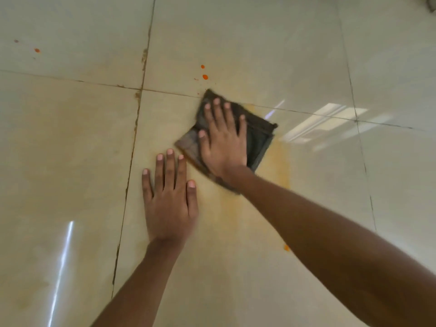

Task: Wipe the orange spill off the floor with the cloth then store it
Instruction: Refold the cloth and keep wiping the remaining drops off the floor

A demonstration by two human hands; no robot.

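**A:** Head cam only here. Any writing or brand on anything? I can't spot any, the cloth is plain dark grey-brown, folded, no tag that I can read.

**B:** Same, nothing legible. There's something grey cut off at the far right corner, too little of it to tell what it is. Edges of the frame are a bit smeared too.

**A:** Hands though: right hand is flat on the cloth, fingers spread, pressing it onto the floor rather than gripping it. Part of the cloth is hidden under the palm and wrist.

**B:** Left hand is flat on the bare tile just left of and nearer than the cloth, fingers out, holding nothing.

**A:** Cloth sits by the tile joint, mid-frame. Pale orange smear runs along its right side and nearer. Orange drops just past its far corner, more drops far left, one by the right forearm.
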